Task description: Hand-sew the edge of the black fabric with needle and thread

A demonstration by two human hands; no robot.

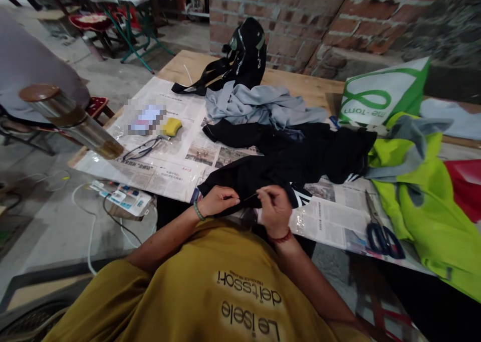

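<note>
A black garment [270, 156] with white stripes at its edges lies spread across the table in front of me. At its near edge, my left hand [221, 200] is closed, with thumb and fingers pinching the black cloth. My right hand [276, 209] is closed in a pinch just to the right. A thin light line, a needle or a thread [248, 197], runs from its fingertips toward the left hand; which of the two I cannot tell. Dark scissors [381, 231] lie open-bladed on the newspaper to the right.
Newspaper [165, 176] covers the table. Grey cloth [259, 104] and a black bag [248, 51] lie behind. Eyeglasses [145, 149], a yellow sponge-like block [172, 127], a phone [148, 117] and a tumbler [75, 121] are left. A yellow-green garment [413, 181] and a green-white bag [383, 94] sit right.
</note>
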